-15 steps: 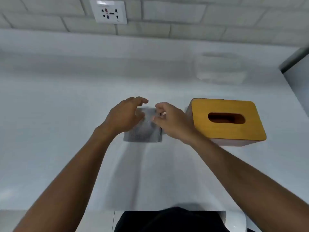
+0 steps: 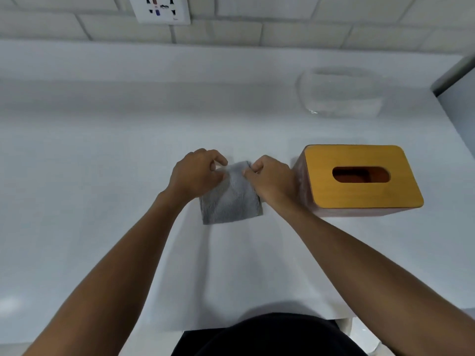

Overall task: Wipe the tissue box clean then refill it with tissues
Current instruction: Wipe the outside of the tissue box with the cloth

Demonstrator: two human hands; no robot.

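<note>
While the left hand (image 2: 198, 173) and right hand (image 2: 272, 178) pinched the grey cloth (image 2: 231, 201), the tissue box (image 2: 359, 191) sat untouched.
Each grip was curled tight on the cloth's far edge, with the near end lying on the white worktop (image 2: 102, 176). The box stood just right of the right hand, wooden lid on, slot facing up. Further back sat a clear container (image 2: 339, 93), too blurry to read, then a wall socket (image 2: 160, 9).
</note>
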